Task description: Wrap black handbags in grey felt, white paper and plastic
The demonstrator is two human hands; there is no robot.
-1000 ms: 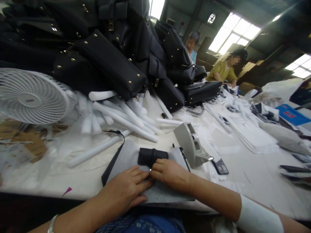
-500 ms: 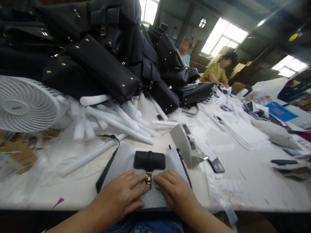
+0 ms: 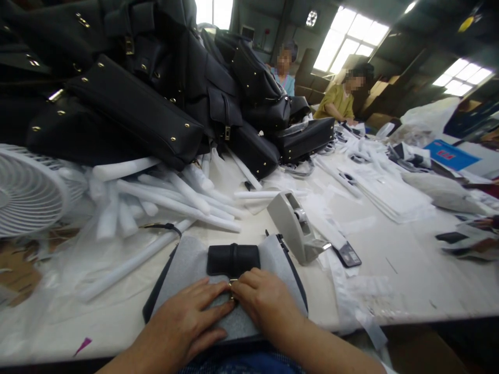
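A grey and black handbag with a fabric-like face (image 3: 191,262) lies at the front edge of the white tabletop (image 3: 390,291), with a black, smooth flap (image 3: 234,259) at its middle and a small gold-coloured metal clasp (image 3: 233,282) just below the flap. The left hand (image 3: 191,314) rests spread on the bag, thumb apart from the fingers, its fingertips at the clasp. The right hand (image 3: 268,298) curls over the clasp from the other side, the two hands meeting there; whether its fingers pinch the metal I cannot tell.

Just beyond the bag, farther from the front edge, stands a tilted grey tape dispenser (image 3: 288,223), with a dark rectangular phone-like object (image 3: 348,254) near it. White rounded foam rods (image 3: 175,200) lie piled between the bag and a tall heap of black, gold-studded handbags (image 3: 132,111). A round white fan (image 3: 29,189) stands left of the rods. A purple pointed scrap (image 3: 83,345) lies by the front edge. Past the heap, a person in a mustard-yellow top (image 3: 337,104) bends over the tabletop.
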